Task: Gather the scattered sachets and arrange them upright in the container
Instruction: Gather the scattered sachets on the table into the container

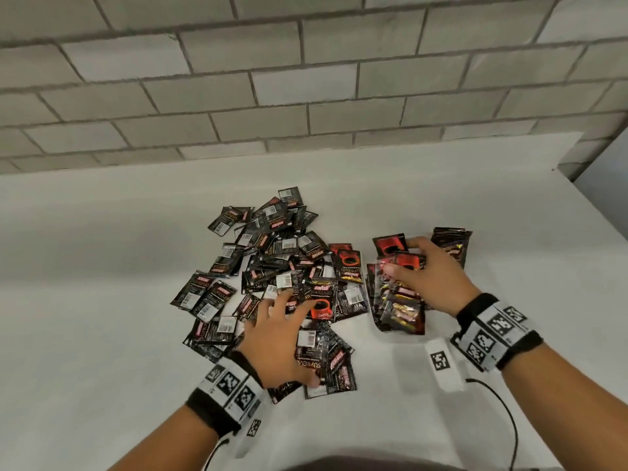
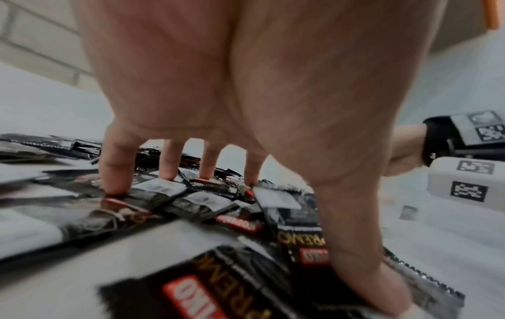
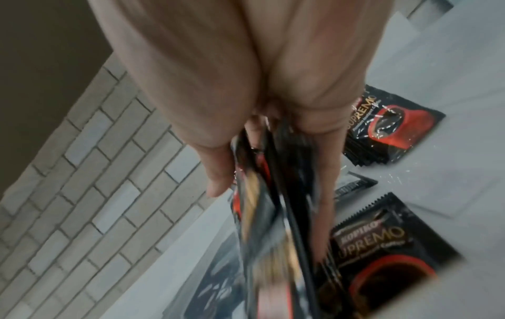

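While glossy foil sachets (image 3: 276, 226) are seen clamped by the right hand (image 1: 430, 277) only at the wrist, the left hand (image 1: 280, 338) is spread wide on the pile (image 1: 272, 260) at nine o'clock.

Bare white table (image 1: 102, 266) open left of and behind loose sachet pile (image 1: 272, 253); narrow clear strip between pile and held stack (image 1: 397, 297); block wall (image 1: 306, 79) closing far edge.

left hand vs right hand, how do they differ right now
The left hand lies spread, fingertips pressing on the loose pile of sachets; the right hand curls around a gathered stack of sachets. The left has no grip; the right does. Both wear marker wristbands.
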Demonstrator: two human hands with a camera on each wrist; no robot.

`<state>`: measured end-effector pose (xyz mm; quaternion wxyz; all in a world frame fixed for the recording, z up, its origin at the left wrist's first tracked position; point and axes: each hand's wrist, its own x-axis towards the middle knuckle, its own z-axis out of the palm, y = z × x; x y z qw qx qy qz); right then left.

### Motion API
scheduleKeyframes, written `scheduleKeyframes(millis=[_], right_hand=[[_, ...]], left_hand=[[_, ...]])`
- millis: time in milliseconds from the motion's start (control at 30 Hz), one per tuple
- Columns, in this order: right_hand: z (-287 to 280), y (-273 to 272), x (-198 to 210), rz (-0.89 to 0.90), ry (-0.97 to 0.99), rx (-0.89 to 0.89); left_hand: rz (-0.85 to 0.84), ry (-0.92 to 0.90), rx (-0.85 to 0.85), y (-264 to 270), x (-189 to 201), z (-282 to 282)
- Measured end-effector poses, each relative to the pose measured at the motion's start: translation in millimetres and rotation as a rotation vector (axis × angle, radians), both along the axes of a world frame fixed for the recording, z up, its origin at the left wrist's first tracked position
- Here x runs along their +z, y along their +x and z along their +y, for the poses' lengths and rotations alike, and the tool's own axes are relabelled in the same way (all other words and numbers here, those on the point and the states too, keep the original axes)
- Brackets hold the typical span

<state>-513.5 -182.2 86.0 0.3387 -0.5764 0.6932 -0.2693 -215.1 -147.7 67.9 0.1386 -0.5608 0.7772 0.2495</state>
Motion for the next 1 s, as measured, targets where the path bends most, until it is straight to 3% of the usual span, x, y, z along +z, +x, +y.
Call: scheduleKeyframes(millis=[267, 400, 500, 567, 667, 733, 800, 900, 1000], right_hand=[[-4.4, 3.2, -5.9, 0.413, 0.165, 0.172], [-0.6, 10.7, -5.4, 0.583, 0.225, 0.230], [2.2, 17.4, -0.2, 0.613, 0.229, 0.204], [4.5, 21.9, 9.5, 0.612, 0.134, 0.167], [10.2, 41.5, 30.9, 0.439, -0.067, 0.167], [16.9, 66.9, 45.2, 0.304, -0.095, 0.272], [26.0, 95.9, 47.5, 0.283, -0.064, 0.434], [36.5, 133.3, 28.5, 0.445, 0.019, 0.587], [37.7, 151.9, 3.2, 0.678, 0.152, 0.628]], left_hand=[[0.050, -0.131, 0.068, 14.0, 7.9, -26.0], [-0.054, -0.100, 0.096, 8.2, 15.6, -45.7], [-0.086, -0.005, 0.070, 1.4, 11.1, -48.8], [-0.124, -0.020, 0.026, 0.2, 5.1, -46.9], [-0.135, -0.030, 0.002, 6.1, -1.2, -48.3], [-0.104, -0.005, -0.009, 12.9, -2.7, -51.6], [-0.061, -0.017, -0.016, 18.8, -3.8, -54.3], [-0.004, -0.051, -0.024, 23.2, -4.7, -56.5], [0.069, -0.067, -0.028, 27.1, -5.9, -58.9]])
